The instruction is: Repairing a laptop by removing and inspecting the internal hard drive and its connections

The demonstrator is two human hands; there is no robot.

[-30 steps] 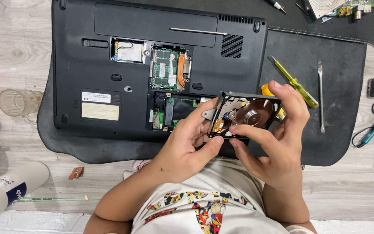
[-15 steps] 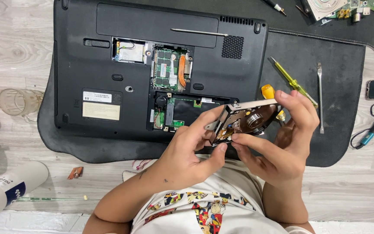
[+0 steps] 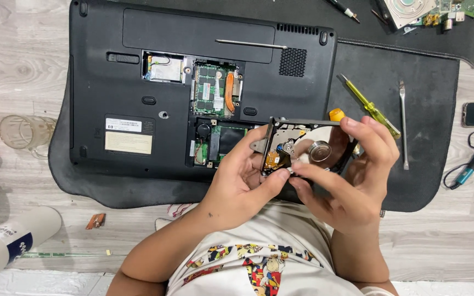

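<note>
Over the black mat [image 3: 412, 181] and opened laptop [image 3: 138, 93], my left hand [image 3: 237, 181] and right hand [image 3: 357, 175] both clasp an uncovered hard drive [image 3: 303, 145].

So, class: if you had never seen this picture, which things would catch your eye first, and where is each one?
First, the opened hard drive with its shiny disc, held in the middle between the left hand and right hand. Behind it lies the black laptop, underside up with its hatches open, on a dark mat. A yellow screwdriver lies on the mat to the right.
</note>
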